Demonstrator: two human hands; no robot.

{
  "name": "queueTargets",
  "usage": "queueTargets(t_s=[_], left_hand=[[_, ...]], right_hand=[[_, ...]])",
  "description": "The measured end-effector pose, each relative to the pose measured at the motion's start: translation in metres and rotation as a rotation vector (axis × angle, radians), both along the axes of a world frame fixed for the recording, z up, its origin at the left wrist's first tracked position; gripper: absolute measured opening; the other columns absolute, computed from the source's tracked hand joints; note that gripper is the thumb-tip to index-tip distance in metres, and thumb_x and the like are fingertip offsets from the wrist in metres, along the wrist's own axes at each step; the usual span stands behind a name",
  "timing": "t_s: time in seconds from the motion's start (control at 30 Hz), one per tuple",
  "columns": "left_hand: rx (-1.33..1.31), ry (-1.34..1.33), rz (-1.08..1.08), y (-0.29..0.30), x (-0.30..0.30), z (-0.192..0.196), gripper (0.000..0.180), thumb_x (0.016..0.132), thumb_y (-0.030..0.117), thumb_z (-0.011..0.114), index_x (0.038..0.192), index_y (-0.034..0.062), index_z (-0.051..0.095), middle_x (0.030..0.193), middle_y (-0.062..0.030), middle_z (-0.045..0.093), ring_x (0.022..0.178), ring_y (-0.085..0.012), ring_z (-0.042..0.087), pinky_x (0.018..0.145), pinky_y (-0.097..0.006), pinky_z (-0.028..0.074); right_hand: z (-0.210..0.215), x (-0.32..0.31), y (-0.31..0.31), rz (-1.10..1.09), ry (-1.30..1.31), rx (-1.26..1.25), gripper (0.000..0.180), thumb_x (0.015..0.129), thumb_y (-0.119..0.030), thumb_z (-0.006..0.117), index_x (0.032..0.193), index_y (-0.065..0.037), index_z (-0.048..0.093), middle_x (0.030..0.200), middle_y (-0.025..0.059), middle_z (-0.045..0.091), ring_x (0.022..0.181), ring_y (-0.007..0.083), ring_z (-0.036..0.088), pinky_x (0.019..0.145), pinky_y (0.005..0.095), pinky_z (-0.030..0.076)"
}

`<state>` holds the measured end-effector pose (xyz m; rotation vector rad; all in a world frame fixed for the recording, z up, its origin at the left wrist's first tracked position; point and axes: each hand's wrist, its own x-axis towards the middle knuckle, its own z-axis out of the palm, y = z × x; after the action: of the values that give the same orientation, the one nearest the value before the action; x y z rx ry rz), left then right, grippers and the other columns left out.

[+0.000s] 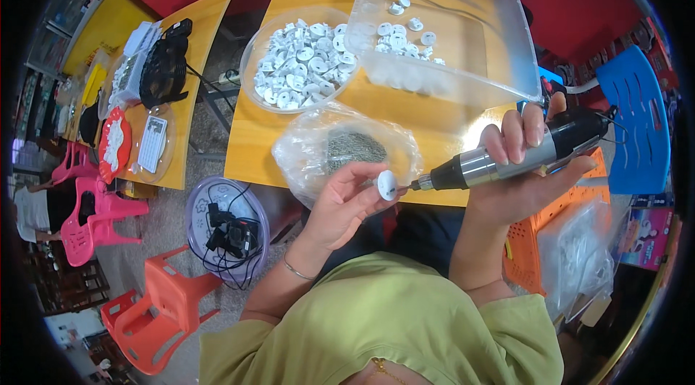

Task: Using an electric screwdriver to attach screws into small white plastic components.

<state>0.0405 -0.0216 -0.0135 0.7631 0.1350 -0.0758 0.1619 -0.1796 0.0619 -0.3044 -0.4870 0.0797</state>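
Two hands meet over the near edge of the yellow bench [304, 161]. The left hand [346, 204] holds a small white disc [387, 184]. Its fingers [362, 171] are curled close together and pinch the disc at the tips, with the thumb below. The disc stands on edge, with its flat face turned to the right.

The right hand [523, 168] grips an electric driver [517, 153]. All its fingers are wrapped tight round the silver and black body. The driver lies almost flat and tilts a little down to the left. Its thin tip touches the disc.

The disc is in the air, just in front of the bench edge and above the person's lap. It is near a clear bag [340, 150] with a heap of tiny grey screws [352, 147] inside. The bag lies on the bench just behind the left hand.

Farther back sits a round clear bowl [250, 59] full of white discs like the one held. Beside it, to the right, is a big clear tub [463, 45] with only a few white discs in it. The bowl and the tub touch or nearly touch; I cannot tell which.

On the floor to the left are a round lilac basin [199, 204] with black cables and some pink and orange stools [156, 312]. An orange basket [532, 240] stands below the right hand.
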Motion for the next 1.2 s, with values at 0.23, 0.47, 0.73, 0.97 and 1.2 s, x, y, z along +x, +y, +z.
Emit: queueTargets(t_s=[0.23,0.47,0.73,0.97,1.2], left_hand=[[-0.021,-0.002,0.031,-0.004,0.001,-0.001,0.027,0.09,0.004,0.055,0.116,0.0071,0.051,0.112,-0.0092,0.058,0.105,-0.0233,0.059,0.093,-0.037,0.048],[-0.032,0.008,0.028,-0.004,0.001,-0.002,0.028,0.089,0.004,0.056,0.116,0.0071,0.051,0.11,-0.0083,0.058,0.102,-0.022,0.059,0.091,-0.037,0.049],[-0.027,0.013,0.04,-0.007,0.002,-0.003,0.028,0.089,0.003,0.057,0.117,0.0062,0.051,0.109,-0.0087,0.059,0.101,-0.0219,0.06,0.09,-0.036,0.05],[0.038,-0.02,0.127,-0.013,0.002,0.001,0.027,0.089,0.0,0.055,0.115,0.0012,0.051,0.107,-0.0083,0.058,0.102,-0.0222,0.06,0.09,-0.034,0.05],[0.272,-0.22,0.241,-0.018,0.006,-0.007,0.028,0.086,-0.009,0.053,0.113,-0.0017,0.053,0.101,-0.0063,0.048,0.106,-0.0242,0.058,0.094,-0.034,0.046]], right_hand=[[-0.005,-0.003,0.001,-0.013,0.021,-0.026,0.066,0.085,-0.051,0.057,0.129,-0.005,0.037,0.079,0.0023,0.04,0.064,0.0096,0.042,0.056,0.0247,0.039],[-0.006,-0.005,0.005,-0.07,0.116,-0.02,0.072,0.085,-0.062,0.048,0.132,-0.009,0.032,0.075,0.002,0.045,0.058,0.0116,0.043,0.05,0.0257,0.039],[-0.009,-0.005,0.005,-0.082,0.103,-0.029,0.071,0.085,-0.061,0.047,0.132,-0.01,0.032,0.076,0.0015,0.044,0.058,0.0113,0.043,0.051,0.0262,0.039],[-0.013,-0.005,0.003,-0.112,0.106,-0.045,0.068,0.087,-0.06,0.046,0.131,-0.011,0.032,0.077,0.0016,0.044,0.059,0.011,0.043,0.052,0.0261,0.038],[-0.014,-0.005,0.002,-0.18,0.147,-0.08,0.059,0.088,-0.049,0.054,0.127,-0.007,0.037,0.077,0.002,0.043,0.061,0.0089,0.043,0.054,0.0231,0.038]])
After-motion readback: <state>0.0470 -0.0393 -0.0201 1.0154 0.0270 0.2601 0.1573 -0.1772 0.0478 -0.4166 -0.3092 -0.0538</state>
